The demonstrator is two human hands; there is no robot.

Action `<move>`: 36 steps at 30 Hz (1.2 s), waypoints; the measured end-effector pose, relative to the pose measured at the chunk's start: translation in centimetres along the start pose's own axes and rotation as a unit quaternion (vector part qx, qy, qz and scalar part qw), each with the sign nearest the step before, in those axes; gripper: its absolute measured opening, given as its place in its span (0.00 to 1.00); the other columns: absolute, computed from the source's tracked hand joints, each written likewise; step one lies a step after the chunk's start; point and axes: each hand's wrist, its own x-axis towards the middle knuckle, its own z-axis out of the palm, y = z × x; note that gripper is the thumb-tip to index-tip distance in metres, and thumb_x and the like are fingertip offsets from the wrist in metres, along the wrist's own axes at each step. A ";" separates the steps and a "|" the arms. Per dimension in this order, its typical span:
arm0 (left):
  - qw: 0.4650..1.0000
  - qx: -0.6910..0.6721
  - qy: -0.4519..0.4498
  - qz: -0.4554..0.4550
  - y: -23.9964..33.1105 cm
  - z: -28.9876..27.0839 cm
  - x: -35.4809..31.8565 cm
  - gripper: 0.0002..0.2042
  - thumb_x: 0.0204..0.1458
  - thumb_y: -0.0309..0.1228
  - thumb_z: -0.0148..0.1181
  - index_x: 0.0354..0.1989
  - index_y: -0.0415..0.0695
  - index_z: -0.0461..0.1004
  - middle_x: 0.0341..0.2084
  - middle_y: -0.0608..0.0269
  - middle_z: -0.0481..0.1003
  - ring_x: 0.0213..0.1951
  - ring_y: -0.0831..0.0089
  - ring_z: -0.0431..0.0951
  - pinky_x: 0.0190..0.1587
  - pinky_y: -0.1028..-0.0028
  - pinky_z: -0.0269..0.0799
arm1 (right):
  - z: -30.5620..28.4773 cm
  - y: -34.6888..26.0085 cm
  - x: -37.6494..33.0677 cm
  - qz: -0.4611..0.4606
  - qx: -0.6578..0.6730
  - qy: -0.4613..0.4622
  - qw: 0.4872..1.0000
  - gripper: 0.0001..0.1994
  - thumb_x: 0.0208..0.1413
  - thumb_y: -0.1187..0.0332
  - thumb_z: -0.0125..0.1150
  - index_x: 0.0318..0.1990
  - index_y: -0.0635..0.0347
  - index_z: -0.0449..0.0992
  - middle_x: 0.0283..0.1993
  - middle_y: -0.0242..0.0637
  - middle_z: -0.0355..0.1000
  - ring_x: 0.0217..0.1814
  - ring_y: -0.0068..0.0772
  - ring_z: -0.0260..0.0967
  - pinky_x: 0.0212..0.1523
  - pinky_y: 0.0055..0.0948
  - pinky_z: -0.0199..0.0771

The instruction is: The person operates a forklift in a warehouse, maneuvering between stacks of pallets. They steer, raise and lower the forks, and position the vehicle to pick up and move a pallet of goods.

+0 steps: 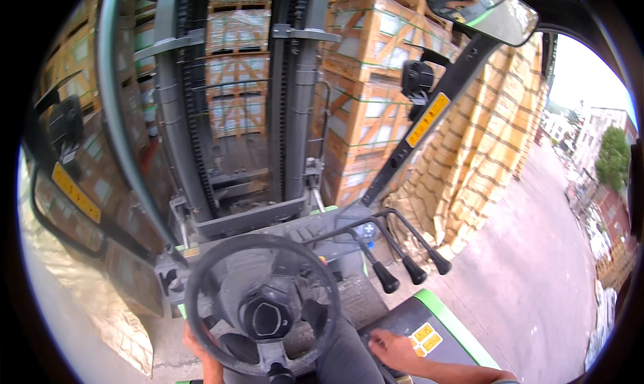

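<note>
1. Left hand [200, 350], partly hidden, against lower-left rim of steering wheel [265, 317], left of side cover [410, 315]; cannot tell whether clenched
2. Right hand [396, 350] loosely curled near cover's left edge, grasping nothing visible
3. Best turned gradually, clear of levers [414, 271]
4. Counted: one wheel, three levers, two lamps [419, 80], one mirror [511, 22]

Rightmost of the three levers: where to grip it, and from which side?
Probably by the black knob, from the near side with the right hand, palm over the top. The lever's rod arches over and slopes down toward the near side, ending in that thicker knob. It is the outermost of the row, so its right side looks unobstructed.
</note>
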 end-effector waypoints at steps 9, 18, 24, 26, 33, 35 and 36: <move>0.999 -0.023 0.029 -0.039 0.0 -0.1 0.7 0.14 0.62 0.30 0.54 0.27 0.32 0.70 0.17 0.61 0.68 0.23 0.75 0.66 0.23 0.67 0.60 | -5.2 0.4 -15.7 0.172 -0.091 -0.568 0.800 0.11 0.58 0.72 0.62 0.47 0.65 0.78 0.40 0.43 0.77 0.40 0.43 0.77 0.42 0.39 0.78; 0.997 -0.056 -0.021 -0.049 -0.3 1.4 0.5 0.13 0.61 0.30 0.54 0.27 0.32 0.69 0.17 0.61 0.68 0.22 0.75 0.66 0.23 0.67 0.60 | -4.8 -3.9 -13.9 0.236 0.018 -0.485 0.842 0.11 0.59 0.71 0.63 0.47 0.65 0.78 0.39 0.42 0.77 0.39 0.42 0.77 0.42 0.38 0.78; 0.995 -0.073 -0.039 -0.056 -0.7 1.3 0.1 0.13 0.61 0.30 0.55 0.27 0.33 0.69 0.17 0.60 0.68 0.22 0.74 0.67 0.23 0.67 0.60 | -2.4 -4.3 -10.9 0.256 0.065 -0.414 0.871 0.11 0.59 0.70 0.63 0.47 0.65 0.78 0.39 0.42 0.77 0.39 0.41 0.77 0.42 0.38 0.78; 0.994 -0.075 -0.040 -0.062 -1.0 0.6 -0.2 0.13 0.60 0.30 0.55 0.27 0.33 0.69 0.17 0.60 0.68 0.22 0.74 0.67 0.23 0.67 0.60 | -1.5 -4.3 -9.6 0.256 0.089 -0.392 0.879 0.11 0.59 0.70 0.63 0.47 0.65 0.78 0.39 0.42 0.77 0.39 0.41 0.77 0.42 0.38 0.78; 0.986 -0.102 -0.075 -0.104 -2.0 -2.1 -2.5 0.10 0.57 0.29 0.56 0.27 0.34 0.69 0.17 0.59 0.68 0.21 0.72 0.67 0.23 0.67 0.60 | 1.2 -3.4 -6.2 0.312 0.185 -0.319 0.876 0.12 0.59 0.69 0.63 0.47 0.65 0.78 0.39 0.41 0.77 0.39 0.40 0.77 0.41 0.37 0.78; 0.995 -0.041 -0.086 -0.032 0.1 -3.2 -1.8 0.07 0.51 0.28 0.59 0.27 0.37 0.70 0.17 0.58 0.68 0.20 0.68 0.68 0.23 0.67 0.61 | 2.0 -2.9 -4.7 0.319 0.208 -0.315 0.869 0.12 0.60 0.69 0.63 0.48 0.65 0.78 0.39 0.41 0.77 0.38 0.40 0.77 0.41 0.37 0.78; 0.997 -0.012 -0.077 0.006 0.0 -3.6 -1.7 0.06 0.49 0.28 0.60 0.28 0.38 0.71 0.18 0.58 0.68 0.20 0.66 0.69 0.24 0.66 0.61 | 2.5 -2.5 -3.5 0.307 0.209 -0.328 0.868 0.12 0.60 0.69 0.63 0.48 0.65 0.78 0.39 0.41 0.78 0.38 0.40 0.77 0.41 0.37 0.78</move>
